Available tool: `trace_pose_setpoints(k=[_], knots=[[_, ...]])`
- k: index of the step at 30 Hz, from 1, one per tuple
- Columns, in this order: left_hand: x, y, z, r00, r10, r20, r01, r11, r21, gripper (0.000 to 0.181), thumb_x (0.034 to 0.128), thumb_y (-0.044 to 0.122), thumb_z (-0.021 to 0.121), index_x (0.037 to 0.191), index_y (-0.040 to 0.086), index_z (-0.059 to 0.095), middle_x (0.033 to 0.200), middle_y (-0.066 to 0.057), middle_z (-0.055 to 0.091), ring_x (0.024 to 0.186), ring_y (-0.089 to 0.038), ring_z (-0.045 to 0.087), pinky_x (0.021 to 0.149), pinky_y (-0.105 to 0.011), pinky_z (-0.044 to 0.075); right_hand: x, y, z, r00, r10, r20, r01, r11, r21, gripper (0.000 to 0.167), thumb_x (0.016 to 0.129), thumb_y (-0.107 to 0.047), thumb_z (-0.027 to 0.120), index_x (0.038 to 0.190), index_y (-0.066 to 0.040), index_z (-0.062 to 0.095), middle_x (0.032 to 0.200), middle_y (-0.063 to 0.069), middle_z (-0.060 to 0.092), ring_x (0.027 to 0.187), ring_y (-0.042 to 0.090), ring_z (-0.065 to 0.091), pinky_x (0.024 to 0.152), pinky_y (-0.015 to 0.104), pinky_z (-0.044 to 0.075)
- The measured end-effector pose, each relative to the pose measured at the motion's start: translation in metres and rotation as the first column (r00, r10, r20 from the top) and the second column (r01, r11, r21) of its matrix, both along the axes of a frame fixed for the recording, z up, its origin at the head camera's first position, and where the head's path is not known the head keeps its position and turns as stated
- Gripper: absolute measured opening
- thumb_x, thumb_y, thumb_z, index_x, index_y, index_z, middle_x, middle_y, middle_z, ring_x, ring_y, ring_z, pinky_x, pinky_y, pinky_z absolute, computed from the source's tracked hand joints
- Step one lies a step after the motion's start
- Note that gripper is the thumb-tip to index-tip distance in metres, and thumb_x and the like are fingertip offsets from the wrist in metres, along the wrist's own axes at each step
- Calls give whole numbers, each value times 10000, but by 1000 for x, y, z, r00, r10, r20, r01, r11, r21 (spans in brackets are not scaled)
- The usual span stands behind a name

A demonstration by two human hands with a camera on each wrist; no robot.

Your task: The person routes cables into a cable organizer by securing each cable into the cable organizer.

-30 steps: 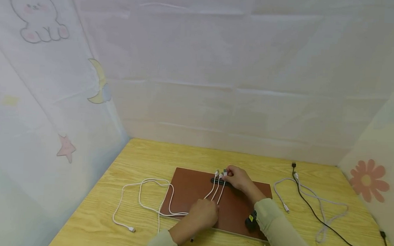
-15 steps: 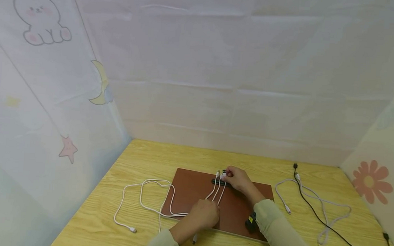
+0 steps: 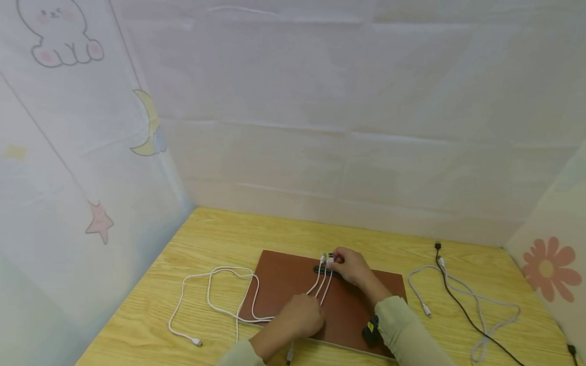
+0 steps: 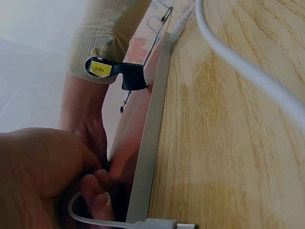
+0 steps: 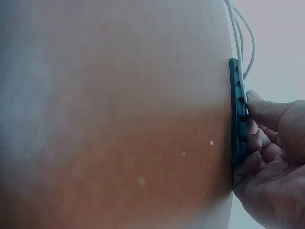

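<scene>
A black slotted cable holder lies near the back edge of a brown board. White cables run across it, their plugs standing at its back. My right hand pinches one white cable at its plug; in the right wrist view the thumb of that hand presses a cable against the dark holder. Closer to the front, my left hand grips the white cables, and in the left wrist view its fingers curl round a thin white cable.
On the left of the table a white cable lies looped. At the right are a black cable and another white cable. Under my right sleeve a dark wrist strap piece shows above the board.
My right hand has shifted slightly left with the plug it pinches, closer to the other plugs. My left hand has barely moved; a plug end now shows in front of the board beside it.
</scene>
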State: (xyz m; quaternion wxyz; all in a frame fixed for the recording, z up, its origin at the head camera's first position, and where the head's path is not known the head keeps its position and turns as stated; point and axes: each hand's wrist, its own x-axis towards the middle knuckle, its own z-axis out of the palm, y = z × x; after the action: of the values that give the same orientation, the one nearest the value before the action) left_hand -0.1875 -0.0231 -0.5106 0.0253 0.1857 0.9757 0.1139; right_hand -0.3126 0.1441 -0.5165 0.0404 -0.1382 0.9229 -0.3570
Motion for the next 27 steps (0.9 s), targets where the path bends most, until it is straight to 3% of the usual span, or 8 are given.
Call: trace_pose_setpoints(k=[13,17,27], knots=[[-1,0,-2,1000,-3,-18,3,1000,3,341,969,185,558,662,67,647,662,-67,615,563,-185,564,545,-353,507,-4,0,0,1000,-19,3,19,999,33,230,962,-227,703,861,-122,525,751,30,480,666,193,430,633,335,349],[0,2,-1,999,22,-28,-22,1000,-7,328,967,211,562,699,64,681,705,-86,653,626,-226,628,567,-372,532,-3,-1,0,1000,-30,5,30,998,48,233,960,-233,705,859,-119,529,742,37,480,663,197,431,631,336,349],[2,5,0,998,63,-7,-63,998,-19,326,978,232,563,755,48,713,774,-115,697,702,-273,670,598,-397,548,-4,-2,1,996,-71,61,67,996,67,228,960,-268,701,1007,-65,608,855,60,560,738,212,484,661,346,396]])
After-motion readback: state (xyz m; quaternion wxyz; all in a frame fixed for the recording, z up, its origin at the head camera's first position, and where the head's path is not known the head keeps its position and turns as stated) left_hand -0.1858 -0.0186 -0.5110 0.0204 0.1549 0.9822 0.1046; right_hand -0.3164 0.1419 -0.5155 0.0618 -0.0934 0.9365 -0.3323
